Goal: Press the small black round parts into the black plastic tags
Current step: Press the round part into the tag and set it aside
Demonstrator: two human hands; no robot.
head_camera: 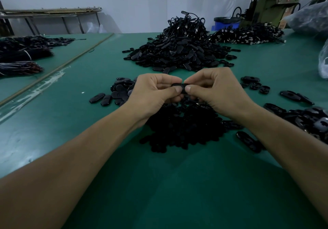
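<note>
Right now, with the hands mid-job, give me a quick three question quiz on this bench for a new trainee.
1. True or false: the left hand and the right hand both pinch one black tag.
2. Where is the tallest pile of black parts? A: beyond the hands. B: at the near table edge. C: on the floor.
3. Fill in: the table top is coloured ____.
Key: 1 true; 2 A; 3 green.
</note>
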